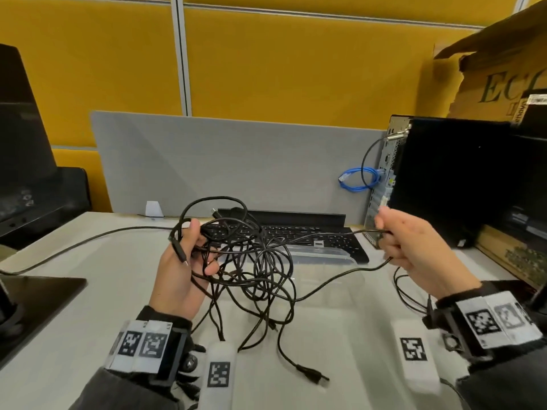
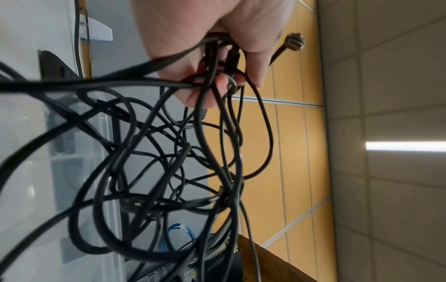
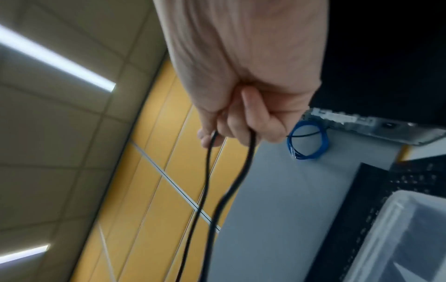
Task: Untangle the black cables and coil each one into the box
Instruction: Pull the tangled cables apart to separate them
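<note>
A tangle of black cables hangs in the air above the white desk. My left hand grips one side of the bundle, fingers curled round several strands; a jack plug dangles beside the thumb. My right hand is off to the right and grips two strands drawn out of the tangle. A clear plastic box lies on the desk behind and under the cables, before the keyboard. One plug end rests on the desk near me.
A black keyboard lies behind the box. A black computer tower with a blue cable coil stands at the right, with cardboard boxes behind it. A monitor base is at the left. A grey divider backs the desk.
</note>
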The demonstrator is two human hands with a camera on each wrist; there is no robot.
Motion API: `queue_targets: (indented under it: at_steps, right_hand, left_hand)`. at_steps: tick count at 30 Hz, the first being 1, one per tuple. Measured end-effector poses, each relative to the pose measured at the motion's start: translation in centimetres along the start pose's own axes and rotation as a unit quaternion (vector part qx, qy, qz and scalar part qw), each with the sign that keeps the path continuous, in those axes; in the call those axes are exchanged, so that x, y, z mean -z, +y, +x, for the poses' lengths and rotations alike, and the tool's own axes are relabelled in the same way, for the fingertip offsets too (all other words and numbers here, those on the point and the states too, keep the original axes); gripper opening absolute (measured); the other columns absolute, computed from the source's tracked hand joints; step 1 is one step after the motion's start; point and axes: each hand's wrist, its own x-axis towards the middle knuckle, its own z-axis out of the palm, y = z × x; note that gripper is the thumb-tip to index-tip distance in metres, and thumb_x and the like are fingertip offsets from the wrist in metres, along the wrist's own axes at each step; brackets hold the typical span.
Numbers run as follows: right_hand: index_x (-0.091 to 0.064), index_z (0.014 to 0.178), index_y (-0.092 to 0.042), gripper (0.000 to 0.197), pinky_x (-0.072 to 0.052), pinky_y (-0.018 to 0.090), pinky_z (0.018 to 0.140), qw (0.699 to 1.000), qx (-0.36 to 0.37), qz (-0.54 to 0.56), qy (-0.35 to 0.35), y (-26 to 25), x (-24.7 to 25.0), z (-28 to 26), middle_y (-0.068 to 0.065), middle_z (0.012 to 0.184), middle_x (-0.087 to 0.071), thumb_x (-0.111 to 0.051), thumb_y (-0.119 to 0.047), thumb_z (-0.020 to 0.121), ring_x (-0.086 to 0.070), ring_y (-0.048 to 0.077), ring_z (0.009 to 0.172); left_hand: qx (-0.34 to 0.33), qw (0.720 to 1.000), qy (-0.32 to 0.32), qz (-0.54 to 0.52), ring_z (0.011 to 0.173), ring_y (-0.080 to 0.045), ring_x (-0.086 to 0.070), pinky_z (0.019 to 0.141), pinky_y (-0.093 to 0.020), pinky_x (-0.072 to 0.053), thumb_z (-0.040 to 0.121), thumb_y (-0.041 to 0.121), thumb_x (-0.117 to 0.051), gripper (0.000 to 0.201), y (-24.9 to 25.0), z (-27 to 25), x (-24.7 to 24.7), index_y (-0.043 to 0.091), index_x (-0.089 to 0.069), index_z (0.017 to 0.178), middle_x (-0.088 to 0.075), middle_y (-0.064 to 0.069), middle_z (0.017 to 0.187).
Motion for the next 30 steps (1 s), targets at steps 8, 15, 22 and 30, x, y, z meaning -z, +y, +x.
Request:
queue_targets:
  at_steps: [8,15,22,30]
  right_hand:
    - [-0.044,0.064,-0.021,0.031,-0.025,0.017,0.035,0.987,0.03,0.068,0.142,1.9,0.6,0.4,-0.008,0.051,-0.033,-0.044,-0.025,0.095,-0.027,0.006,0.041]
    - [-0.038,0.045,-0.019,0.055,-0.024,0.018,0.037,0.966,-0.034,0.169,0.191,3.5,3.6,0.9,-0.007,0.031,-0.028,-0.031,-0.021,0.1,-0.025,0.003,0.028]
    - [-0.042,0.04,-0.016,0.06,-0.03,0.018,0.04,0.97,-0.165,0.131,0.125,4.4,5.5,0.7,0.0,0.038,-0.03,-0.032,-0.02,0.098,-0.031,0.013,0.032]
    - [-0.053,0.088,-0.044,0.015,-0.045,0.014,0.068,0.921,0.145,-0.362,0.011,0.7,0.8,-2.0,-0.018,0.093,-0.058,-0.053,-0.029,0.089,-0.056,-0.002,0.082]
  left_hand:
    - [0.01,0.999,0.039,0.014,0.044,-0.006,-0.041,0.035,-0.016,-0.028,0.077,0.037,-0.06,0.022,0.0,0.3,0.6,0.023,-0.064,0.059,-0.048,0.009,0.057]
    - [0.012,0.999,0.034,-0.016,0.047,-0.006,-0.026,0.036,-0.016,-0.019,0.077,0.041,-0.058,0.025,0.1,0.7,1.0,0.02,-0.048,0.067,-0.033,0.008,0.059]
    - [0.007,0.998,0.022,-0.059,0.041,-0.003,-0.025,0.032,-0.013,-0.018,0.079,0.047,-0.051,0.032,0.6,0.6,1.3,0.019,-0.043,0.066,-0.031,0.008,0.057]
    - [0.01,0.995,-0.01,-0.097,0.04,-0.003,-0.025,0.027,-0.011,-0.018,0.083,0.049,-0.046,0.038,1.3,0.3,0.8,0.022,-0.044,0.056,-0.03,0.01,0.053]
